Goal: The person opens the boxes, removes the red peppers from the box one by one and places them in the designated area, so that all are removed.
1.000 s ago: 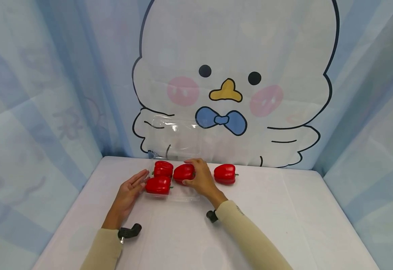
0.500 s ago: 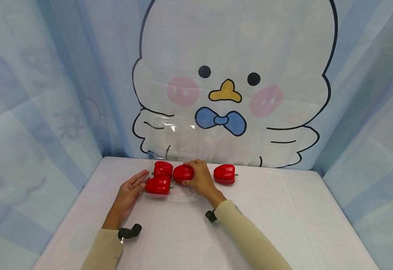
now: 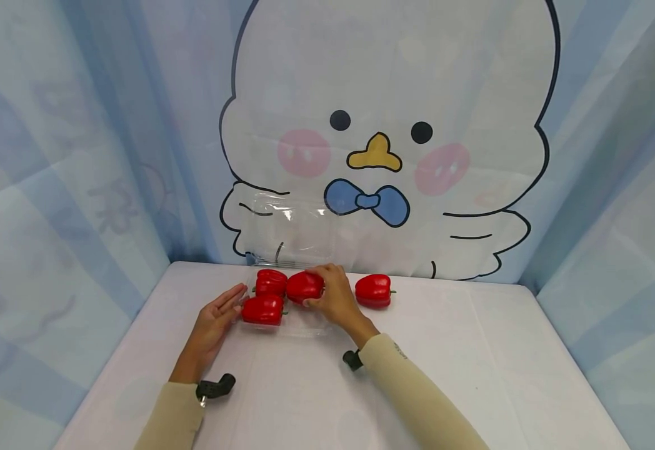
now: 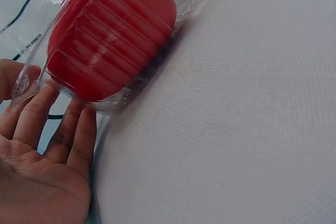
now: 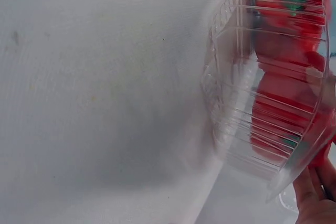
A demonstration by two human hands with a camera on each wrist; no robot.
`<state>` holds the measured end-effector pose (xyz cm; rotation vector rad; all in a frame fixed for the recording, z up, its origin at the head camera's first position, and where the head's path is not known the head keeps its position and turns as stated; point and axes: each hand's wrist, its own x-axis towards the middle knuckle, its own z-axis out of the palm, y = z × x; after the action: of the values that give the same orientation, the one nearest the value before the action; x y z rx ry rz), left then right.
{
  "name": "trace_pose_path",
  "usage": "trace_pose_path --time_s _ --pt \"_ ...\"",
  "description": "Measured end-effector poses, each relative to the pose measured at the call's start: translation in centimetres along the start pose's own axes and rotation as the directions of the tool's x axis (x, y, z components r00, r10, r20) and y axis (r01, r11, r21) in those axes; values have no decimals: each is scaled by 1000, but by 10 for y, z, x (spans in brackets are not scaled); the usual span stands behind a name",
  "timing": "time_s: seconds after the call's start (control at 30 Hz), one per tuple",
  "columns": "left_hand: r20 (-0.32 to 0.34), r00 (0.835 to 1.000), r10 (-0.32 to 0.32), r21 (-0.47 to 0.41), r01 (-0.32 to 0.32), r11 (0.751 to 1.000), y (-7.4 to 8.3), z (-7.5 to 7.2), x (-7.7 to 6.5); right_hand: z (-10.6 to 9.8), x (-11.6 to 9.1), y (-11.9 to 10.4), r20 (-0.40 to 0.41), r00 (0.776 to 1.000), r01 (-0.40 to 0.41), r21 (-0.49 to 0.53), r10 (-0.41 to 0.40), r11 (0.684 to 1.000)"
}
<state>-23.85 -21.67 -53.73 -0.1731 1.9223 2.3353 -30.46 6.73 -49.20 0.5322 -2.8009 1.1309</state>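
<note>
At the left, the left hand (image 3: 215,322) has its fingers extended and slightly spread, their tips touching the left wall of a clear tray (image 3: 304,325) near the table's far left corner. Inside, against that side, the front pepper (image 3: 262,310) lies with its stem to the right; the rear pepper (image 3: 272,282) lies just behind it, stem to the left. Next comes the held pepper (image 3: 300,287), over the right part of the tray: the right hand (image 3: 339,303) pinches it between the thumb, on the near side, and the fingers, on the far side. Whether it touches the tray floor cannot be told. Beyond the hand, outside the tray and close to the table's far edge, the lone pepper (image 3: 372,291) lies on its side, stem to the right. All four are glossy red.

The clear lid (image 3: 305,234) stands raised behind the tray at the far edge. A white cloth covers the table (image 3: 445,375). Pale blue and white curtains (image 3: 63,206) rise along its left, far and right edges; the far one bears a large white cartoon bird (image 3: 384,81) with a blue bow tie (image 3: 368,200).
</note>
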Motion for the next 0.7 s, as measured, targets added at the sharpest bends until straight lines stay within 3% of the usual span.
trace_pose_path --time_s 0.7 --pt "8 1000 6 -11 -6 1000 0 1 -1 -24 -10 -12 -56 996 73 8 -73 997"
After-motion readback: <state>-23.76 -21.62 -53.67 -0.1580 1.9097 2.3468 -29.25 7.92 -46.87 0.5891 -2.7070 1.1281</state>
